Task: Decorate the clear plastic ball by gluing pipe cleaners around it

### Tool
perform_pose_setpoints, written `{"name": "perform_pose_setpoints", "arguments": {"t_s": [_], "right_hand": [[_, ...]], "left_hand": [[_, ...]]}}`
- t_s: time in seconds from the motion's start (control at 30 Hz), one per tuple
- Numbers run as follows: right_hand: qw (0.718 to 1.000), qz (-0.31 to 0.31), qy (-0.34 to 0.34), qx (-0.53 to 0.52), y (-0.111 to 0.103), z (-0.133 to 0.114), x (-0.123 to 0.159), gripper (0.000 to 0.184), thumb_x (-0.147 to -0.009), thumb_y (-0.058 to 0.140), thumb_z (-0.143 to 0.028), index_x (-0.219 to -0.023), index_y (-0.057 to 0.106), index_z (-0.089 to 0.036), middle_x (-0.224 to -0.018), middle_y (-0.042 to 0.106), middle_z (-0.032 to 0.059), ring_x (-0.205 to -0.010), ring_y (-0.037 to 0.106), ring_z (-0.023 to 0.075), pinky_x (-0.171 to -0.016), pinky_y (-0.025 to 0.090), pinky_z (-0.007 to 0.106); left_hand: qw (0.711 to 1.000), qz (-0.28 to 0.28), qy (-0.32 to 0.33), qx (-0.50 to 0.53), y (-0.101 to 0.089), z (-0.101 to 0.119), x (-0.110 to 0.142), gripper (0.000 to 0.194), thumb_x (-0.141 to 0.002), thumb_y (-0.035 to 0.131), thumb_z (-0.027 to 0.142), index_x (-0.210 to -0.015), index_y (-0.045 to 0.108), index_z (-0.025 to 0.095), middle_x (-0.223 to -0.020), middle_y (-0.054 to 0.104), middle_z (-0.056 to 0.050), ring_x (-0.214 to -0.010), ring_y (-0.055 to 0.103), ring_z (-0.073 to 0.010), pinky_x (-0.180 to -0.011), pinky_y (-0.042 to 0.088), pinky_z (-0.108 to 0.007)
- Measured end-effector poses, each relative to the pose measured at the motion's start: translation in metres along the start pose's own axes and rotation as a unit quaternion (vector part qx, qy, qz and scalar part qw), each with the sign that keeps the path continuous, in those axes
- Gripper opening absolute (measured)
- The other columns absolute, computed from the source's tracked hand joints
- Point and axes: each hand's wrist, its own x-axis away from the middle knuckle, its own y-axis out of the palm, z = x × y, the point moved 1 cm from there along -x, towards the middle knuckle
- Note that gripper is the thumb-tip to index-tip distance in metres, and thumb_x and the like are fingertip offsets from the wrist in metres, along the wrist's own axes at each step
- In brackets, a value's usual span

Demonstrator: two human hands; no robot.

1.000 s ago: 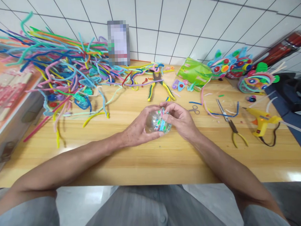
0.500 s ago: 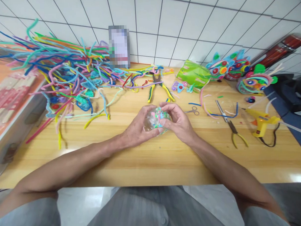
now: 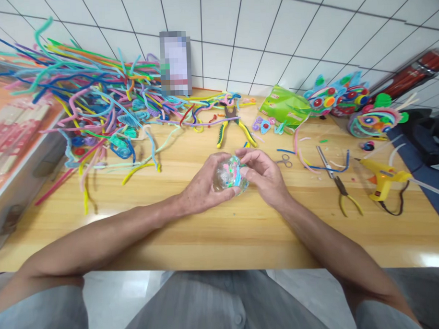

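Note:
A clear plastic ball (image 3: 228, 174) with coloured pipe-cleaner pieces stuck on it sits between both my hands above the middle of the wooden table (image 3: 214, 232). My left hand (image 3: 200, 186) cups the ball from the left with fingers curled round it. From the right, my right hand (image 3: 265, 175) grips it, fingertips pressed on the pink and blue pieces on its top.
A large tangle of coloured pipe cleaners (image 3: 88, 106) covers the far left. Yellow-handled pliers (image 3: 234, 125), small scissors (image 3: 284, 161), long-nose pliers (image 3: 337, 182), a yellow glue gun (image 3: 384, 180), a green packet (image 3: 284, 107) and finished colourful pieces (image 3: 347, 105) lie beyond and right.
The ball has been turned slightly between the hands, showing different coloured pieces. Both hands stay in the same spot.

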Motion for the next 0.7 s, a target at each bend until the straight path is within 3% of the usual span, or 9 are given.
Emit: {"name": "perform_pose_setpoints", "arguments": {"t_s": [0.13,0.3,0.53,0.7], "right_hand": [[1.0,0.0,-0.014,0.009,0.002,0.001,0.002,0.02,-0.085,0.085,-0.037,-0.097,0.072,-0.028,-0.128,0.071,0.0038,-0.129,0.064,0.0241,-0.116,0.048,0.041],[1.0,0.0,0.008,0.004,0.004,0.006,0.004,0.035,-0.083,0.087,-0.046,-0.107,0.066,-0.029,-0.134,0.07,0.0058,-0.128,0.065,0.026,-0.113,0.051,0.044],[1.0,-0.012,-0.006,0.009,0.006,0.006,0.005,0.037,-0.085,0.084,-0.043,-0.112,0.064,-0.029,-0.135,0.07,0.0062,-0.128,0.066,0.026,-0.114,0.052,0.045],[1.0,-0.022,0.003,0.014,0.005,0.006,0.005,0.039,-0.085,0.083,-0.044,-0.116,0.065,-0.029,-0.135,0.071,0.0056,-0.129,0.066,0.0265,-0.115,0.051,0.045]], "left_hand": [[0.999,0.012,0.03,-0.011,0.001,-0.003,0.001,0.073,-0.093,0.081,0.044,-0.152,0.041,0.026,-0.148,0.055,-0.016,-0.14,0.058,-0.0326,-0.118,0.053,-0.051],[0.998,0.013,0.055,-0.009,0.0,-0.006,0.0,0.076,-0.093,0.081,0.045,-0.155,0.041,0.027,-0.152,0.054,-0.016,-0.145,0.056,-0.0335,-0.122,0.051,-0.052],[0.999,-0.008,0.034,-0.017,-0.006,0.005,-0.004,0.064,-0.098,0.077,0.042,-0.152,0.046,0.025,-0.15,0.059,-0.015,-0.14,0.061,-0.0309,-0.119,0.054,-0.049],[1.0,0.003,-0.018,0.024,-0.006,0.01,-0.002,0.06,-0.097,0.077,0.04,-0.147,0.05,0.024,-0.145,0.062,-0.013,-0.132,0.065,-0.0283,-0.112,0.057,-0.044]]}}
